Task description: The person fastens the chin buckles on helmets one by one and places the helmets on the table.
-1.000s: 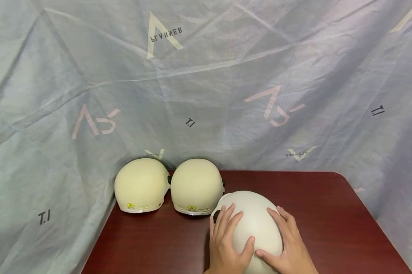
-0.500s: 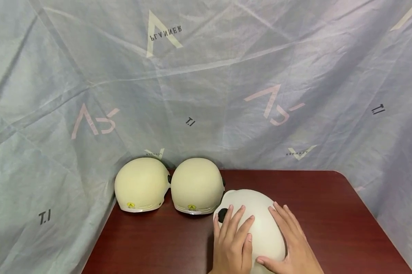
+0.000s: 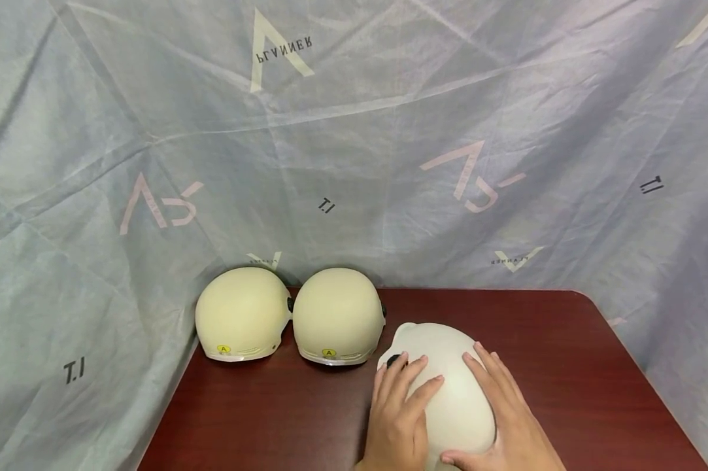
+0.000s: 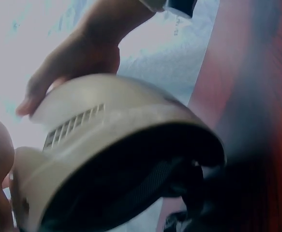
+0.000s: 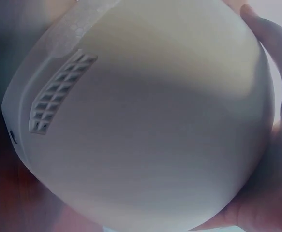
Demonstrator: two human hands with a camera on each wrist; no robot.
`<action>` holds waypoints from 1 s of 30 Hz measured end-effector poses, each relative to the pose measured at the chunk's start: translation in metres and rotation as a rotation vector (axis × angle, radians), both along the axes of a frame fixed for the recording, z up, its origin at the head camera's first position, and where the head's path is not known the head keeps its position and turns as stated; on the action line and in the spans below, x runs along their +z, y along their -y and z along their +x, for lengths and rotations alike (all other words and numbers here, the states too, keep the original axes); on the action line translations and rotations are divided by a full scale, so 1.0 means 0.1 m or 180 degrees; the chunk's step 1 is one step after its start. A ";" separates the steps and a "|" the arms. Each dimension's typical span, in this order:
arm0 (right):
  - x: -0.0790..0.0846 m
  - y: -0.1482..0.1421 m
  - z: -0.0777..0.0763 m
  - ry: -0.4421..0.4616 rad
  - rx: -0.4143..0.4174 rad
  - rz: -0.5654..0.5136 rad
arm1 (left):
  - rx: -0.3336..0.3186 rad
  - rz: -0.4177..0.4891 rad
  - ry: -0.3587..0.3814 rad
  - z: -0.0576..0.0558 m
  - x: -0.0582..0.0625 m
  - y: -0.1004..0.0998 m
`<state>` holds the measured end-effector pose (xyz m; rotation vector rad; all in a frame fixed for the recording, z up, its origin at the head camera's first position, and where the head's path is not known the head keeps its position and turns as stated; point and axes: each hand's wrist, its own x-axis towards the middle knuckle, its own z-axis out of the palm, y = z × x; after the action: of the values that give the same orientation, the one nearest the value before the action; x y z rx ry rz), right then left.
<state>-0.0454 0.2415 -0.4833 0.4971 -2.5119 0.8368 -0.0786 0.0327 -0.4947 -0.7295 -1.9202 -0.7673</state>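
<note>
A cream helmet [image 3: 450,399] sits tilted between my two hands at the front of the table, its black side knob [image 3: 396,362] at the upper left. My left hand [image 3: 397,418] grips the near left side, fingers spread over the shell. Curved around the right side is my right hand [image 3: 506,422], thumb toward the front. In the left wrist view the helmet [image 4: 126,121] shows a vent grille, a dark lining and a black strap [image 4: 191,191] hanging below. The shell [image 5: 160,130] fills most of the right wrist view.
Two more cream helmets stand side by side at the back left, the left one [image 3: 242,314] and the middle one [image 3: 337,314], each with a yellow sticker. The dark red table [image 3: 271,418] ends at a grey printed cloth [image 3: 354,163] hanging behind.
The held helmet has turned a little and shifted slightly right, away from the middle helmet. Both hands have moved with it, the left fingers sliding on its shell.
</note>
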 end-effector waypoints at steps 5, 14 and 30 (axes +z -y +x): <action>0.04 -0.04 0.00 0.0174 -0.0093 -0.0047 | 0.0009 0.0287 0.0886 0.00 0.02 0.10; 0.00 -0.12 0.03 0.0441 0.0008 -0.0291 | -0.0488 0.0501 0.2210 0.05 0.00 0.16; -0.02 -0.15 0.03 -0.0002 0.0265 -0.0196 | -0.1633 0.1680 0.1383 -0.02 0.04 0.02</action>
<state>-0.0429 0.2567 -0.4852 0.5846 -2.4712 0.9418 -0.0808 0.0307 -0.4911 -0.7639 -1.7749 -1.7933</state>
